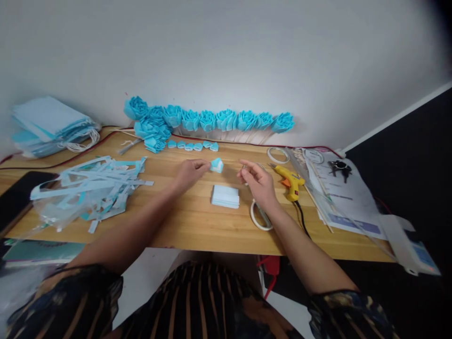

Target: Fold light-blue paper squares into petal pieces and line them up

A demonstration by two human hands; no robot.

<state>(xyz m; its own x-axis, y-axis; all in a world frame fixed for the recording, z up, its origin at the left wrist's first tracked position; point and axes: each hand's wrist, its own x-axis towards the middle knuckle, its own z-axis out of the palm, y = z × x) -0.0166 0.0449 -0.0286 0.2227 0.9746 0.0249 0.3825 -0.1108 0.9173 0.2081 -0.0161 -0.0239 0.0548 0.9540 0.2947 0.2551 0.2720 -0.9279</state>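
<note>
My left hand (192,173) pinches a small folded blue-and-white petal (216,165) at its left edge, just above the table. To its right, my right hand (259,181) hovers with the index finger stretched out and the thumb apart; no held thing shows in it. Between my hands and a little nearer to me lies a stack of pale blue cut squares (225,196). Beyond the petal, several folded petals (189,146) sit in a row. A white tape roll (253,217) lies partly under my right wrist.
Blue flowers on sticks (226,120) line the wall. At left are a stack of pale blue sheets (52,120), a heap of strips (95,183) and a black phone-like object (16,200). A yellow glue gun (291,181), keys (341,169) and papers (353,197) lie right.
</note>
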